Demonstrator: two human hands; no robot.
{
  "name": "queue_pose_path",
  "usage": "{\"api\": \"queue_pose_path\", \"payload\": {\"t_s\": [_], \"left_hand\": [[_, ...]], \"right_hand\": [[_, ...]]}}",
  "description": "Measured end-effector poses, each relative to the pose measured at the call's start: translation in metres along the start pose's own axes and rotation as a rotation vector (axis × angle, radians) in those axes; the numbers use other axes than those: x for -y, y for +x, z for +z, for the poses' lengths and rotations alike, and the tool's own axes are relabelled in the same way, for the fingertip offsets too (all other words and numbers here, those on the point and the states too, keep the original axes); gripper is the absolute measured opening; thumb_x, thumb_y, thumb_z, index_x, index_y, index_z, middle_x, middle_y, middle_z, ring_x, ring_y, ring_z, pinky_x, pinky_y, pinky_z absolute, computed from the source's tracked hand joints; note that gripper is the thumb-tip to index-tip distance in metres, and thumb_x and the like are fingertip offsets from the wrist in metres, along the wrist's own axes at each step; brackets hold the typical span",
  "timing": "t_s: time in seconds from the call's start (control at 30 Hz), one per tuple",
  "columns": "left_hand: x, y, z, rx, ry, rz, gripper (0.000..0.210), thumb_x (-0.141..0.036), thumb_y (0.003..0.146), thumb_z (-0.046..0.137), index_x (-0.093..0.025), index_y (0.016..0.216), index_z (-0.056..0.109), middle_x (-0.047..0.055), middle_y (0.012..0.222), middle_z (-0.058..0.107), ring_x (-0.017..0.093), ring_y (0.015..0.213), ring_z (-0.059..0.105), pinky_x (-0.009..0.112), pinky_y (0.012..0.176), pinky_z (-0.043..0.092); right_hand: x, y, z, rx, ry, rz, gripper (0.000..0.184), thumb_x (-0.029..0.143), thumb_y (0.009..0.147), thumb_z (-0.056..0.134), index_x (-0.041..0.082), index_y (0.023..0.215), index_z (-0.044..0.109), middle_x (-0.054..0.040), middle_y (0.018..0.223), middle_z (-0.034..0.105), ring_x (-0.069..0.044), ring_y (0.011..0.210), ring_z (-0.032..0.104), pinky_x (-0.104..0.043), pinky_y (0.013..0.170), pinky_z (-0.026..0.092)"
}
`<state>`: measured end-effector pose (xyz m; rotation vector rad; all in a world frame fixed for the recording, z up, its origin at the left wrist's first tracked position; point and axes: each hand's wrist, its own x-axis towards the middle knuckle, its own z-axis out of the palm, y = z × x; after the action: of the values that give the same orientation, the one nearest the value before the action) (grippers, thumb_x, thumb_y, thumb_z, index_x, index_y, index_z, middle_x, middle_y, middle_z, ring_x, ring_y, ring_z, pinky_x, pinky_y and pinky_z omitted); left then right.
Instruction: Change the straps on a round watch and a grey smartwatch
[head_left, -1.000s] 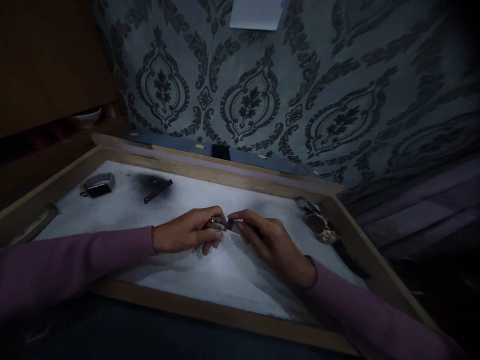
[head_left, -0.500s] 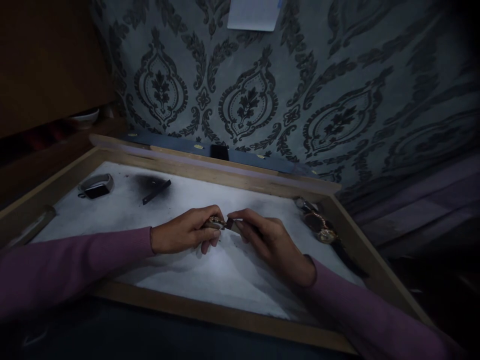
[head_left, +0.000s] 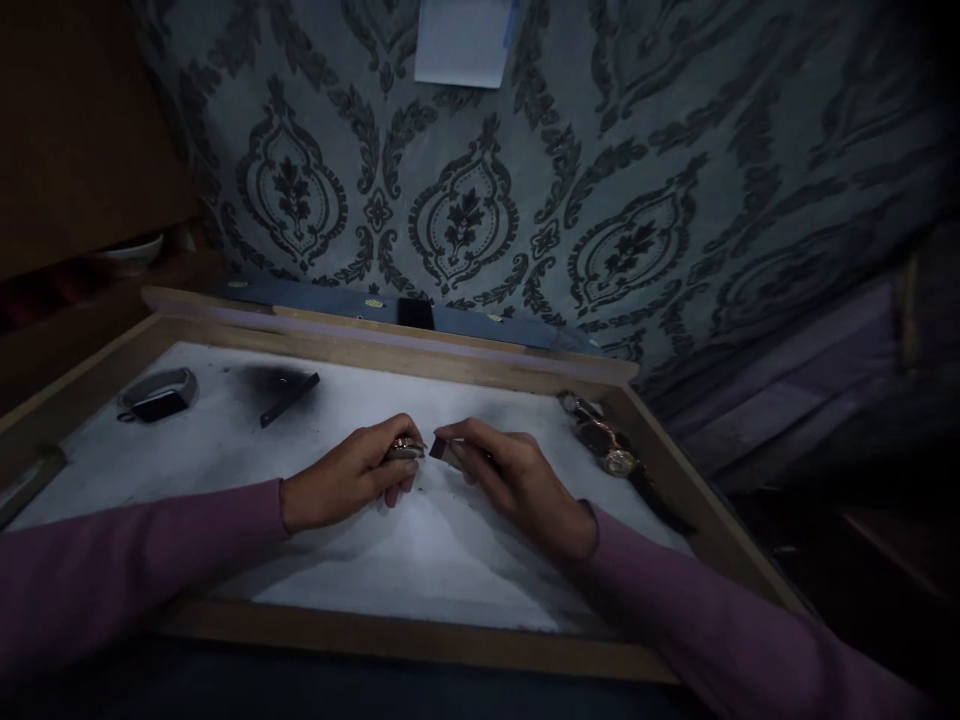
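A small round gold-toned watch case [head_left: 406,448] is pinched between the thumb and fingers of my left hand [head_left: 337,480]. My right hand [head_left: 525,485] grips a flat brown strip [head_left: 444,450], which looks like a watch strap end; most of it is hidden by the fingers. A narrow gap separates the strip's end from the watch case. Both hands are above the white-lined floor of a shallow wooden tray [head_left: 420,635], near its middle.
On the left of the tray lie a smartwatch [head_left: 161,396] with a light band and a dark flat strip [head_left: 289,400]. Several watches lie along the right side, one with a gold face [head_left: 619,462]. Patterned wallpaper [head_left: 465,220] rises behind.
The brown strip was at the watch case's edge and now stands slightly apart from it. The whole view has shifted, so everything appears further left.
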<state>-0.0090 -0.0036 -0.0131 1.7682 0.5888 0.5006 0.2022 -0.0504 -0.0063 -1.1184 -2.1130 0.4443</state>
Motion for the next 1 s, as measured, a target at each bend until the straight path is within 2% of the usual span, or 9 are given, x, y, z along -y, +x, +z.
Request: {"api": "queue_pose_path", "payload": {"t_s": [0.37,1.0], "left_hand": [[0.0028,0.0031,0.0027,-0.005,-0.059,-0.028,0.013,-0.031,0.092,0.049,-0.018,0.09,0.046,-0.002,0.071,0.056,0.009,0.058,0.051,0.023,0.057,0.042],[0.0053,0.0037,0.0047,-0.003,-0.081,-0.017,0.01,-0.027,0.093,0.049,-0.018,0.09,0.046,-0.003,0.073,0.056,0.009,0.06,0.051,0.023,0.058,0.04]], "right_hand": [[-0.0041,0.0005,0.0,0.004,0.046,-0.038,0.021,0.015,0.096,0.043,0.015,0.104,0.062,0.0043,0.06,0.05,-0.009,0.051,0.048,-0.02,0.051,0.038],[-0.0071,-0.0004,0.0017,0.017,0.006,-0.02,0.021,0.018,0.098,0.043,0.015,0.106,0.062,0.0011,0.066,0.058,-0.01,0.054,0.051,-0.02,0.054,0.04]]}}
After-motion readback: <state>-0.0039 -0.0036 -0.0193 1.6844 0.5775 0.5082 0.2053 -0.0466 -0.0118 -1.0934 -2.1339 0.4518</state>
